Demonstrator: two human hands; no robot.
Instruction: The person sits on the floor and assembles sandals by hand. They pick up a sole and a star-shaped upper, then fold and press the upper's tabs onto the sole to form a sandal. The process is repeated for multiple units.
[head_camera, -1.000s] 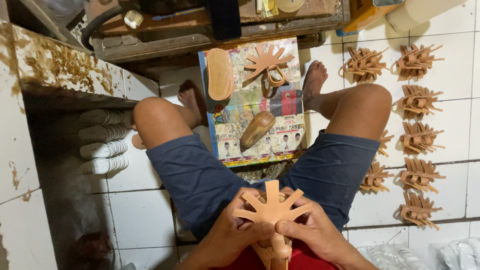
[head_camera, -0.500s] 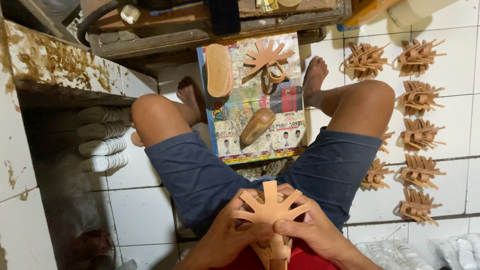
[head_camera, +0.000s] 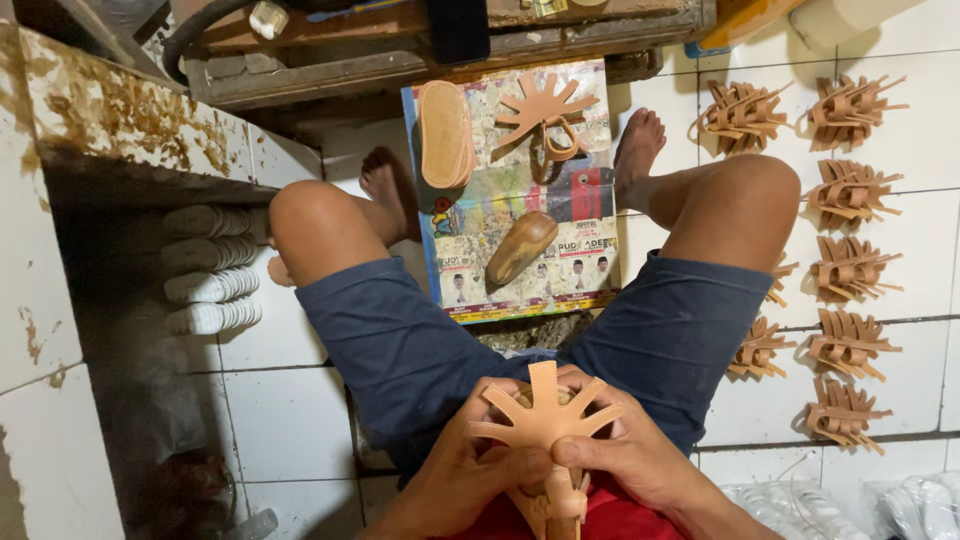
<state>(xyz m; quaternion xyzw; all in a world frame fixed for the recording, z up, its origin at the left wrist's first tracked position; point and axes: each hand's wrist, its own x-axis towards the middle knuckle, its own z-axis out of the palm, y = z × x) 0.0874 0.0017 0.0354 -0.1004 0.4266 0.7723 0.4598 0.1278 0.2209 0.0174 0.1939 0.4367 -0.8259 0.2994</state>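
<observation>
Tan leather, cut into a fan of flat straps (head_camera: 541, 418), sits in the lap, pinched by both the left hand (head_camera: 462, 478) and right hand (head_camera: 630, 462). Ahead, a wooden shoe last (head_camera: 520, 247) lies on a printed board (head_camera: 590, 215).

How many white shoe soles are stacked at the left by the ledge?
4 white soles, stacked in one column on the tiled floor beside the person's left knee; more may lie hidden in the shadow behind.

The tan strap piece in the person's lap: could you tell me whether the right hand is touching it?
Touching. The head view shows the right hand with its thumb pressed on the tan strap piece, fingers wrapped behind it.
</observation>
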